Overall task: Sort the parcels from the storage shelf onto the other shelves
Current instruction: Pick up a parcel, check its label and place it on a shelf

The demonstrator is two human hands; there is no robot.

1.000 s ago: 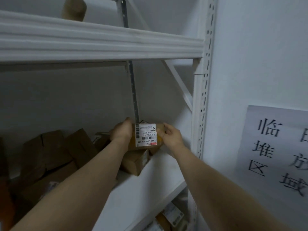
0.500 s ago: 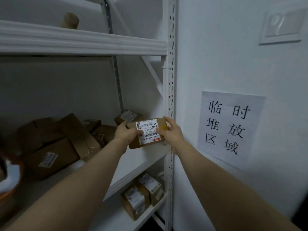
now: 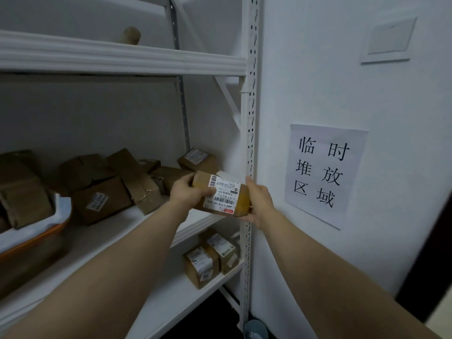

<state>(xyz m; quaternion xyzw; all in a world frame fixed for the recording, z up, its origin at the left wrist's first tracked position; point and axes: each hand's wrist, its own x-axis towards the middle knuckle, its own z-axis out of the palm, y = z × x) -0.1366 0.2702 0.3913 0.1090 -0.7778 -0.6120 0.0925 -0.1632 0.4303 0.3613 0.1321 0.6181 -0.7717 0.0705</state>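
**Head view.** A small brown parcel [image 3: 241, 200] is held in the air at the front edge of the storage shelf [image 3: 102, 238], just beside the white upright post [image 3: 249, 118] and clear of the other parcels [image 3: 102, 199] piled on the shelf. The left hand [image 3: 187, 193] grips its left end and the right hand [image 3: 260, 204] grips its right end. Both sets of fingers [image 3: 250, 183] are curled round the box. The parcel thus lies between the two hands and touches both, slightly tilted, with its printed label [image 3: 223, 194] turned towards the camera. The step in hand appears to be lifting the parcel out for sorting. It is best done by gripping only the ends so the label can be read, then drawing the box outward without striking the post, before a destination shelf is chosen
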